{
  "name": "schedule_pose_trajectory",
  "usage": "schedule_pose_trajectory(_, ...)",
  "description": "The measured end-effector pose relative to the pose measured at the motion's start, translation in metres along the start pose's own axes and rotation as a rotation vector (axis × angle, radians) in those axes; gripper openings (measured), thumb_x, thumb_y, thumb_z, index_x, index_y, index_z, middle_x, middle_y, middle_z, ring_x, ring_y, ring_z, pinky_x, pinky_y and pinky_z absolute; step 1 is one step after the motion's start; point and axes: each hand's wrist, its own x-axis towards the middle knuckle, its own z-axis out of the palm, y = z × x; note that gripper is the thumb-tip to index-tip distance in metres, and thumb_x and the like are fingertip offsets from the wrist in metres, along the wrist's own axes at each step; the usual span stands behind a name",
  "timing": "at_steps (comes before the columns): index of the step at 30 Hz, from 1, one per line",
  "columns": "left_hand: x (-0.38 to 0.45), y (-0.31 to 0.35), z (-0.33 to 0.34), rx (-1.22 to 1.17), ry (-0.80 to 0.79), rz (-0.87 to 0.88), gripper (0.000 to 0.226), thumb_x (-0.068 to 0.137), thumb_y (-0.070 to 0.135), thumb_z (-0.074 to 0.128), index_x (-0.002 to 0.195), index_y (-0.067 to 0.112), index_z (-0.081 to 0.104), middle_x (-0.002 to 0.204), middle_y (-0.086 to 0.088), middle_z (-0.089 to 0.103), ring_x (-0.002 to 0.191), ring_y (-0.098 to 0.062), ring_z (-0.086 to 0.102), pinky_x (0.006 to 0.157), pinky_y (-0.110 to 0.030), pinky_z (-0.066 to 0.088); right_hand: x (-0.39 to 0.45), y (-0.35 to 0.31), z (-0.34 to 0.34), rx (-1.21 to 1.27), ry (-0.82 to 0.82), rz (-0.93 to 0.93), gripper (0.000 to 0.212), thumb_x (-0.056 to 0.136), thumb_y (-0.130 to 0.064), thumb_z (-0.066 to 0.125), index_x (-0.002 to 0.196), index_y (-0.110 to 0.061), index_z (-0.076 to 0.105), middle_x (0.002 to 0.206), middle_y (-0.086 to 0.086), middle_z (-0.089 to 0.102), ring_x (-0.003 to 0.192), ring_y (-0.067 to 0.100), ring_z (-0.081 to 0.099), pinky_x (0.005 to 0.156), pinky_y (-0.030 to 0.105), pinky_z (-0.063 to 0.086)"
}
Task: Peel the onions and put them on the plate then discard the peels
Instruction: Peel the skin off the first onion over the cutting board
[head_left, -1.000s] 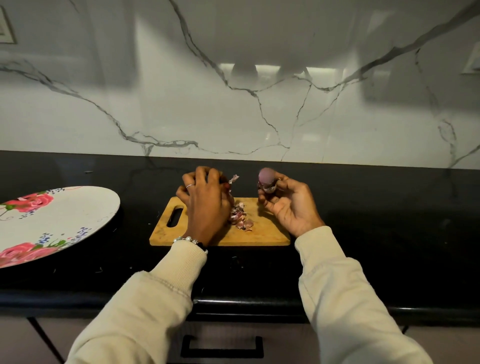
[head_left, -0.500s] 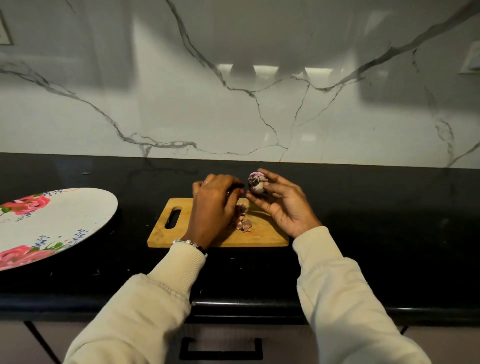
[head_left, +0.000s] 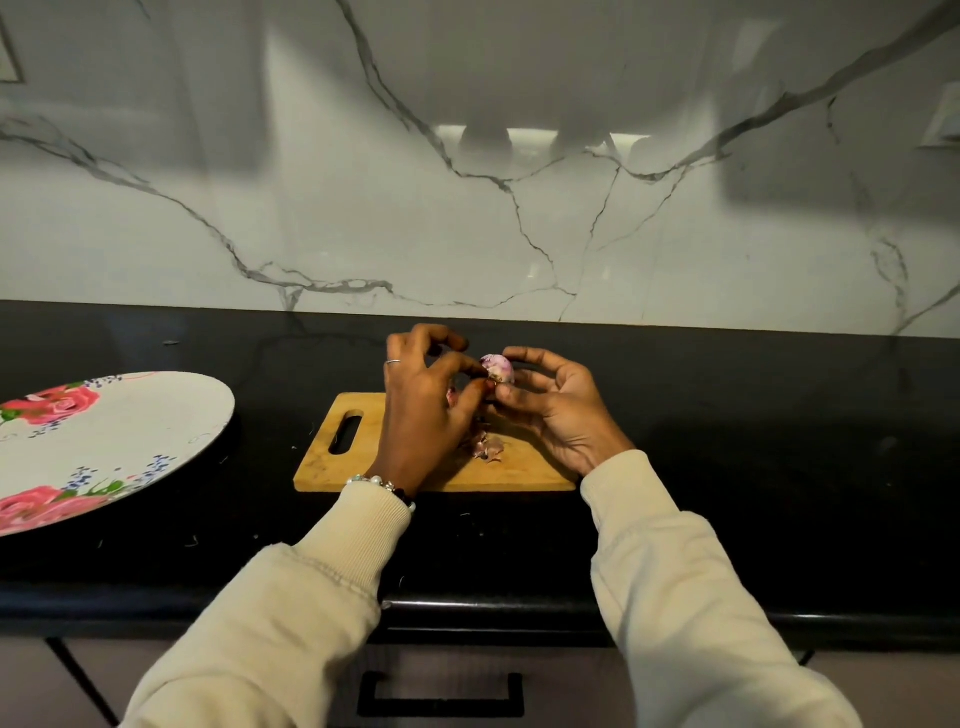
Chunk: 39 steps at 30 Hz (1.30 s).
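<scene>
Rose-patterned plate (head_left: 119, 436) on the black desk (head_left: 753, 467) well left of the wooden cutting board (head_left: 332, 467), left hand (head_left: 423, 410) pinching skin on the small purple onion (head_left: 497, 369), right hand (head_left: 558, 410) cupping that onion above the board, loose peels (head_left: 488, 446) on the board, no readable writing

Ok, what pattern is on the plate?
White with pink roses, green leaves and small blue sprigs on the plate, seen in the head view.

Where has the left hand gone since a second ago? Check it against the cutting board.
Yes. The left hand moved right above the cutting board, toward the onion.
</scene>
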Motion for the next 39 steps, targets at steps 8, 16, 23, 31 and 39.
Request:
schedule_pose_trajectory(8,-0.001,0.004,0.001,0.042,-0.056,-0.004,0.013,0.086,0.019,0.069,0.092,0.008,0.07,0.123,-0.009,0.052,0.117,-0.026,0.035,0.09,-0.04,0.035,0.0,0.002,-0.002,-0.072,0.05,-0.022,0.04,0.077,0.019,0.067,0.11,-0.005,0.066,0.106,0.017,0.069,0.094,0.036,0.071,0.081,0.055,0.058)
schedule_pose_trajectory(16,-0.002,0.009,0.001,0.095,-0.142,-0.026,0.026,0.092,0.033,0.049,0.101,0.013,0.062,0.134,-0.004,0.041,0.117,-0.017,0.027,0.087,-0.03,0.019,-0.001,0.0,0.001,-0.063,0.046,-0.007,0.038,0.08,0.019,0.064,0.108,-0.006,0.065,0.103,0.015,0.07,0.089,0.026,0.072,0.072,0.039,0.062)
schedule_pose_trajectory(23,-0.001,0.005,0.003,0.074,-0.178,-0.035,0.026,0.095,0.034,0.046,0.103,0.014,0.06,0.134,-0.004,0.039,0.117,-0.017,0.027,0.087,-0.03,0.018,-0.001,0.0,0.002,-0.036,-0.009,0.016,0.037,0.087,0.015,0.059,0.112,-0.011,0.066,0.104,0.011,0.071,0.095,0.022,0.071,0.084,0.039,0.059)
schedule_pose_trajectory(31,-0.001,0.003,0.004,0.068,-0.14,-0.054,0.024,0.095,0.032,0.047,0.102,0.013,0.061,0.133,-0.004,0.041,0.118,-0.018,0.027,0.09,-0.033,0.02,0.001,-0.006,-0.001,0.169,0.061,-0.021,0.034,0.092,0.015,0.05,0.121,0.002,0.06,0.116,0.023,0.065,0.11,0.039,0.065,0.077,0.04,0.062)
schedule_pose_trajectory(39,0.001,-0.003,0.005,0.14,-0.061,-0.153,0.019,0.092,0.025,0.06,0.104,0.012,0.066,0.132,-0.007,0.044,0.119,-0.025,0.03,0.09,-0.034,0.019,0.003,-0.007,-0.005,0.181,0.093,0.002,0.026,0.097,0.006,0.047,0.114,-0.003,0.064,0.106,0.026,0.067,0.088,0.039,0.07,0.073,0.047,0.062)
